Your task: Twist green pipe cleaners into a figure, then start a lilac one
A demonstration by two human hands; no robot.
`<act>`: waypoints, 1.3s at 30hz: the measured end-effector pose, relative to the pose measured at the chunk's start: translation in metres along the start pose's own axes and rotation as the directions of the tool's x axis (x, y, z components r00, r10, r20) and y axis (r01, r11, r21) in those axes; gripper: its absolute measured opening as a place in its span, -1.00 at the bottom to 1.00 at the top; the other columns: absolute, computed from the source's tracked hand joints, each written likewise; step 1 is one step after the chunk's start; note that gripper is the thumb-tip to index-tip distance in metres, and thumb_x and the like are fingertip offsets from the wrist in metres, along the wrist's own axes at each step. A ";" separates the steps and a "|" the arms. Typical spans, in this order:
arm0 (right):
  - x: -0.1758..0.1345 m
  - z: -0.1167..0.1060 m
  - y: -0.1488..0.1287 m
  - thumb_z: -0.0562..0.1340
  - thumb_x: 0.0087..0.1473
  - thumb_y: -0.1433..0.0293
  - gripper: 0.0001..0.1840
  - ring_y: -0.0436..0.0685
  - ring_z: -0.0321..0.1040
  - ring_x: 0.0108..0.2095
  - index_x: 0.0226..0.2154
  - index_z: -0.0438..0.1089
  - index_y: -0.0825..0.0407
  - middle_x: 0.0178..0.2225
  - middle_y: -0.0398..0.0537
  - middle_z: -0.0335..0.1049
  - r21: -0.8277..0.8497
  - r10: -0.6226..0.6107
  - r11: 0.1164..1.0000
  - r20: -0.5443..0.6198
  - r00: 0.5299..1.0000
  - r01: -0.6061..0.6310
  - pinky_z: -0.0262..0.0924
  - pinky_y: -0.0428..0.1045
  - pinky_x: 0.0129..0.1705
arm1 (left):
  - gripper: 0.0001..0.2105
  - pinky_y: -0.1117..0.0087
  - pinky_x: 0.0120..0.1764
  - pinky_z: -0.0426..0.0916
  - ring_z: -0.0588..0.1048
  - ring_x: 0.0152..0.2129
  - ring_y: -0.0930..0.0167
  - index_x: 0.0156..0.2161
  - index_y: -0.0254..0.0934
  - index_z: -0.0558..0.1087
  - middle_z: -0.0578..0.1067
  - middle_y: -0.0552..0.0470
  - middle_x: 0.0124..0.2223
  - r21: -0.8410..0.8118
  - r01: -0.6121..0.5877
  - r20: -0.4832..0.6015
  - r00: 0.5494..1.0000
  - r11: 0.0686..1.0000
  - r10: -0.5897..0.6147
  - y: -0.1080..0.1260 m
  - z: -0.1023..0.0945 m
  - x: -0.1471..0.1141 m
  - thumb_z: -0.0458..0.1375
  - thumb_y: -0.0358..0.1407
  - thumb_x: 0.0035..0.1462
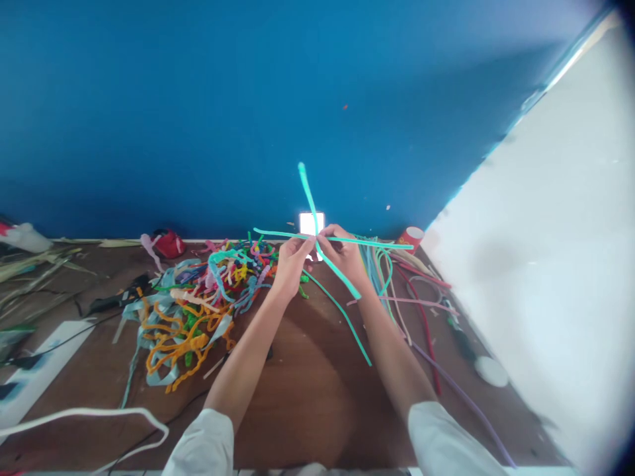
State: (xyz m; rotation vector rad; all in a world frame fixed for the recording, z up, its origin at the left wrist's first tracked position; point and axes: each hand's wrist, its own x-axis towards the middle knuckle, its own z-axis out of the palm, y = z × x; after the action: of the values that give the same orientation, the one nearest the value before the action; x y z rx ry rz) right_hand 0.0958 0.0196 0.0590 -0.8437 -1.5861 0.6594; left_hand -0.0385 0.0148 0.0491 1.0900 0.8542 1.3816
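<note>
Two crossed teal pipe cleaners (342, 271) meet between my hands above the table, their ends sticking out in several directions. My left hand (294, 256) pinches them near the crossing from the left. From the right, my right hand (344, 248) grips the same crossing with thumb and fingers. Another teal pipe cleaner (342, 314) lies slantwise on the table between my forearms. Behind my hands stands a brightly lit phone-like screen (308, 223), partly covered by them.
A tangled heap of coloured pipe cleaners (193, 317) lies on the left. Loose pipe cleaners (424, 317) and a red cup (411, 238) are on the right. A white strip (44, 370) lies far left. A blue wall (223, 119) rises behind the brown table (297, 410).
</note>
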 end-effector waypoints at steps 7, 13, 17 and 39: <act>-0.001 0.003 0.011 0.21 0.13 0.28 -0.82 -0.01 0.20 -0.51 -0.44 0.34 0.01 -0.50 -0.18 0.30 0.005 0.048 0.999 -0.064 0.997 -0.048 0.08 -0.07 -0.45 | -0.74 0.53 -0.56 0.24 0.40 -0.58 0.52 -0.27 -0.32 0.48 0.46 0.08 -0.47 0.178 -0.068 0.036 0.997 0.982 0.062 -0.004 -0.004 0.003 0.26 -0.14 0.07; 0.002 0.008 0.013 0.21 0.04 0.34 -0.85 -0.03 0.14 -0.55 -0.52 0.34 0.02 -0.58 -0.23 0.26 0.102 0.200 0.976 -0.066 0.978 -0.193 0.04 -0.08 -0.47 | -0.89 0.45 -0.39 0.31 0.45 -0.49 0.45 -0.27 -0.29 0.47 0.51 0.04 -0.41 0.529 -0.321 0.105 0.943 0.785 0.315 -0.008 -0.010 0.007 0.18 -0.28 0.13; 0.003 0.011 0.013 0.23 -0.03 0.36 -0.84 -0.07 -0.01 -0.62 -0.58 0.31 0.02 -0.66 -0.28 0.13 0.213 0.361 0.915 -0.054 0.931 -0.342 -0.11 -0.09 -0.55 | -0.93 0.39 -0.32 0.29 0.44 -0.45 0.41 -0.24 -0.26 0.42 0.49 0.03 -0.37 0.723 -0.447 0.227 0.874 0.527 0.430 -0.007 -0.012 0.007 0.13 -0.37 0.15; 0.006 0.009 0.013 0.27 -0.04 0.33 -0.82 -0.09 0.01 -0.66 -0.58 0.33 0.02 -0.73 -0.31 0.11 0.362 0.418 0.844 0.020 0.908 -0.396 -0.07 -0.10 -0.55 | -0.85 0.38 -0.30 0.22 0.39 -0.39 0.39 -0.25 -0.24 0.42 0.48 0.03 -0.33 0.686 -0.508 0.365 0.859 0.521 0.358 0.003 -0.019 0.009 0.01 -0.32 0.31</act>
State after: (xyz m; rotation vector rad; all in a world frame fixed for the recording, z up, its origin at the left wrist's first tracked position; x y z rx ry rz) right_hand 0.0890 0.0324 0.0512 -0.9193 -1.1821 1.1804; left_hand -0.0572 0.0255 0.0477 2.2048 1.1200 1.2861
